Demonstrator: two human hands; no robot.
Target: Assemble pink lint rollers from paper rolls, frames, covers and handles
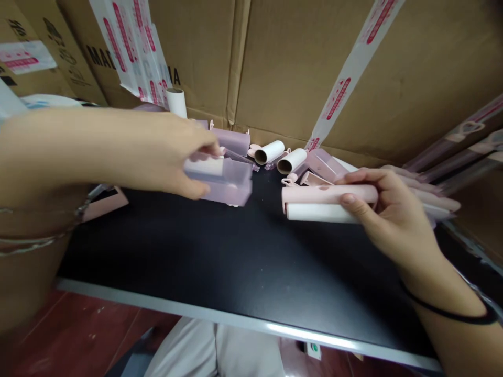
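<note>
- Head view: black table [220, 262] with a pale metal near edge fills the middle; red-brown floor below it, near, and the person's light trousers at bottom centre.
- Far side is walled by big brown cardboard boxes [294, 63], sealed with white tape strips [133, 42] printed in pink; more boxes far left.
- Right edge: stack of long flat pink packages [467, 141] leaning along the table.
- Left hand [165, 157] reaches in from the left, blurred, fingers curled and pinching a pale lilac translucent plastic cover [226, 180], held just above the table, left of centre.
- Right hand [389, 214], with a black band on the wrist, grips a pink lint roller [326, 201] with a white roll under it; thumb pressed on the roll, the other fingers wrapped over the top. The roller points left, held over the table right of centre, apart from the cover.
- Far centre pile on the table: two white paper rolls [281, 155] lying on their sides, more lilac covers [231, 140] and pink parts beside them.
- One white roll [176, 102] stands upright, far left of the pile, against the boxes.
- Pink-framed flat thing [104, 204] at the table's left edge, partly hidden by the left arm.
</note>
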